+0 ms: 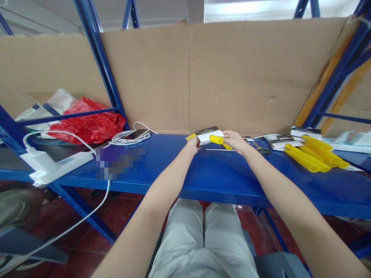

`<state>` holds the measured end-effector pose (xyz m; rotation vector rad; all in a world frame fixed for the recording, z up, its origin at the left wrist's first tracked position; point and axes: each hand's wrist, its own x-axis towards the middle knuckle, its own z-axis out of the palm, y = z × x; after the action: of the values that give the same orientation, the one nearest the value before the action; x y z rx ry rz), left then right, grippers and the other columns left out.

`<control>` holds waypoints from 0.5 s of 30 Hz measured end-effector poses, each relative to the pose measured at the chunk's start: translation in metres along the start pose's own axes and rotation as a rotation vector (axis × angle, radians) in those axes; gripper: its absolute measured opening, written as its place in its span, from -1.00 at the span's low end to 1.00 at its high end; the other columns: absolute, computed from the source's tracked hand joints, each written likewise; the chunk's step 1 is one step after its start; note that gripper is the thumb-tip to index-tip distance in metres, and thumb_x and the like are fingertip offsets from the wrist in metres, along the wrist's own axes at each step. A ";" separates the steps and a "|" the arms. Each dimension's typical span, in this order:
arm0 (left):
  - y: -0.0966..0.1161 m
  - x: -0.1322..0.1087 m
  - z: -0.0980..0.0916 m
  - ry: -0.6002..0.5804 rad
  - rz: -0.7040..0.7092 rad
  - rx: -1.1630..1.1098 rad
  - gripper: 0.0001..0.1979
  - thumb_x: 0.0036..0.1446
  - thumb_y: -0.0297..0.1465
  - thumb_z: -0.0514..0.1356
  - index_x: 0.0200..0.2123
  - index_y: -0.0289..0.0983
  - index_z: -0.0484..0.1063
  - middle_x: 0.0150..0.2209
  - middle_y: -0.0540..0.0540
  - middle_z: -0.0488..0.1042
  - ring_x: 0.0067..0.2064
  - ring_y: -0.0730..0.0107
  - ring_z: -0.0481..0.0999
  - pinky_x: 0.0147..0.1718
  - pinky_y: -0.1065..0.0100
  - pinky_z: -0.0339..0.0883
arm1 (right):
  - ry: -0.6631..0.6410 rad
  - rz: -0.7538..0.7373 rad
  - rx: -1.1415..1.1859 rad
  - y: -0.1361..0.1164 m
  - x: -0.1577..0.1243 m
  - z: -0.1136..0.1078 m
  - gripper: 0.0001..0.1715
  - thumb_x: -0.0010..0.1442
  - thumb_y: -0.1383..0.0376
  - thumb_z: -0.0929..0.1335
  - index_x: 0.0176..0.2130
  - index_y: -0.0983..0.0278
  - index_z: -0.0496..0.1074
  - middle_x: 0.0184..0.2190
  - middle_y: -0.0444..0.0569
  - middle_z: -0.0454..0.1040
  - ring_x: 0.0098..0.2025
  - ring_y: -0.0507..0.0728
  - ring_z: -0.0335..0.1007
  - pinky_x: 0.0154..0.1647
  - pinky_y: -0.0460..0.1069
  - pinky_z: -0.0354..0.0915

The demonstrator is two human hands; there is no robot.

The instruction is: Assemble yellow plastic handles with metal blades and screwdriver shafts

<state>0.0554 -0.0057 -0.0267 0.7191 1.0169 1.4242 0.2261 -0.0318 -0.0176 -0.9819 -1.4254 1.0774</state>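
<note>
My left hand [193, 144] is closed around the left end of a black-and-white printed card sleeve [206, 133], just above the blue shelf top. A yellow tube [216, 139] lies along the sleeve, its open end facing me. More yellow shows at the sleeve's left end and below it, a second yellow piece [227, 146] near my right fingers. My right hand [234, 141] has its fingers pinched at the sleeve's right edge. Its fingertips are partly hidden. Behind and beside my right wrist lies a dark-handled tool [263, 151]; its kind is unclear.
Several yellow tubes [314, 154] are piled at the right beside stacked black-and-white card sleeves [305, 132]. Leftward sit a coiled white cable [130, 137], a red plastic bag [89, 120] and a white power strip [65, 166]. Cardboard [232, 77] walls the back between blue posts [101, 58].
</note>
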 end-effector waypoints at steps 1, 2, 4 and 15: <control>0.000 -0.002 0.000 -0.008 -0.016 0.035 -0.95 0.11 -0.49 0.21 -0.35 -0.25 0.48 -0.46 -0.07 0.57 -0.33 0.25 0.60 -0.28 0.28 0.43 | 0.014 -0.001 -0.002 0.000 0.000 0.000 -0.70 -0.08 0.44 0.56 -0.35 0.28 0.45 -0.40 -0.04 0.62 -0.37 0.05 0.55 -0.25 -0.06 0.50; 0.000 -0.004 0.001 -0.010 -0.034 0.073 -0.95 0.09 -0.48 0.21 -0.38 -0.23 0.47 -0.45 -0.06 0.58 -0.31 0.24 0.60 -0.26 0.26 0.42 | 0.029 -0.003 0.002 -0.001 0.000 0.000 -0.72 -0.07 0.44 0.56 -0.36 0.28 0.44 -0.40 -0.05 0.62 -0.38 0.05 0.55 -0.27 -0.06 0.50; 0.001 -0.008 0.000 -0.015 -0.051 0.163 -0.95 0.07 -0.46 0.22 -0.41 -0.21 0.46 -0.42 -0.05 0.60 -0.24 0.22 0.60 -0.20 0.23 0.41 | 0.047 -0.009 0.018 -0.001 0.000 0.000 -0.75 -0.03 0.43 0.54 -0.39 0.28 0.43 -0.40 -0.05 0.62 -0.40 0.04 0.54 -0.27 -0.06 0.49; 0.000 -0.018 -0.001 -0.149 0.016 0.356 -0.82 -0.11 -0.35 0.41 -0.39 -0.21 0.51 -0.27 -0.12 0.64 -0.10 0.12 0.57 -0.10 0.15 0.35 | 0.083 -0.040 0.019 0.007 0.001 0.002 -0.56 -0.10 0.30 0.61 -0.48 0.24 0.30 -0.50 -0.10 0.56 -0.40 0.08 0.56 -0.24 0.00 0.52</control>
<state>0.0566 -0.0232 -0.0246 1.0776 1.1620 1.1942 0.2240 -0.0293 -0.0241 -0.9696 -1.3595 1.0083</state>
